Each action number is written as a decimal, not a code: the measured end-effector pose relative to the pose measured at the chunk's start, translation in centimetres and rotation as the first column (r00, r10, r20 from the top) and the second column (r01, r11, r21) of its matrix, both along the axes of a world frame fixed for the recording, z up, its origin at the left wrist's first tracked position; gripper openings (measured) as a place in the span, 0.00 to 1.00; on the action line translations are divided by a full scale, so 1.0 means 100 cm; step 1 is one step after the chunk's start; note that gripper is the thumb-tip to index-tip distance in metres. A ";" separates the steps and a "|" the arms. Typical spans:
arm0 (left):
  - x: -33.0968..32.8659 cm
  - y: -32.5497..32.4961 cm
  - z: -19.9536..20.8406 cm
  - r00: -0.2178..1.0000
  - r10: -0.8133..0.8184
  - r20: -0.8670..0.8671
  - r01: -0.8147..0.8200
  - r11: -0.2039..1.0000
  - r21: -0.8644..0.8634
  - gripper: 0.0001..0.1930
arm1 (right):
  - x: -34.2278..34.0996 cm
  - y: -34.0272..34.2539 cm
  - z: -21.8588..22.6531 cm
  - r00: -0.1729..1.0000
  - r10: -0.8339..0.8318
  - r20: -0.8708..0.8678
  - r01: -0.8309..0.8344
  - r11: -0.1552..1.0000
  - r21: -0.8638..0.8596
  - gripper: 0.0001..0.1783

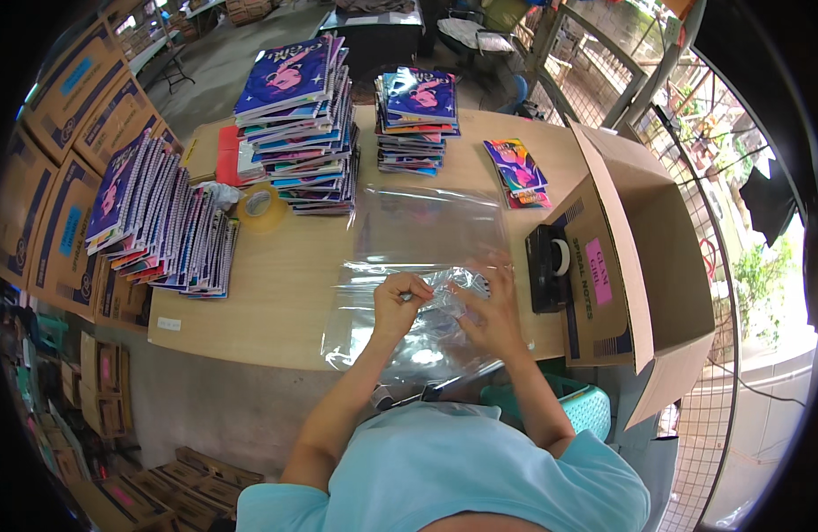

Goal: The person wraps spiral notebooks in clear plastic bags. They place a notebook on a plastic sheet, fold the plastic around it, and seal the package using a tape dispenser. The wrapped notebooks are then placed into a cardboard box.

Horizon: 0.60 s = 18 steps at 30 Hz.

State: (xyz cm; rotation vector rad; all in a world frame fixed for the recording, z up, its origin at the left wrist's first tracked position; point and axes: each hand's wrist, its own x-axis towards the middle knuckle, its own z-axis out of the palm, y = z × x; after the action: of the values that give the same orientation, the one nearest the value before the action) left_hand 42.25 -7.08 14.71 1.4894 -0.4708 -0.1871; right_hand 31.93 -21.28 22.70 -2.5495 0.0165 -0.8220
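Note:
Both hands work at crumpled clear plastic, over a glossy stack of flat clear plastic bags at the table's near edge. My left hand pinches the plastic between thumb and fingertips. My right hand is closed on its other side, index finger and thumb against it and the outer fingers slightly blurred. Another clear plastic sheet lies flat just beyond my hands. To the right, a black tape dispenser with a pale roll stands beside an open cardboard box.
Tall piles of spiral notebooks and a shorter notebook pile stand at the back of the table. More notebooks lean at left, near a tape roll. Loose notebooks lie back right. Closed cartons rise at far left.

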 end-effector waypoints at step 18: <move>0.036 -0.005 0.068 0.719 -0.654 0.233 0.166 0.487 0.857 0.36 | -0.031 -0.025 -0.106 0.977 0.213 0.021 -0.205 0.959 -0.195 0.28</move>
State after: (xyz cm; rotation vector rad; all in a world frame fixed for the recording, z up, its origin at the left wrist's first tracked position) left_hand 45.84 -7.54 21.55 2.3120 -1.3977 -0.4272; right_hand 28.79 -23.77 12.09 -2.6519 -0.3572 -0.8282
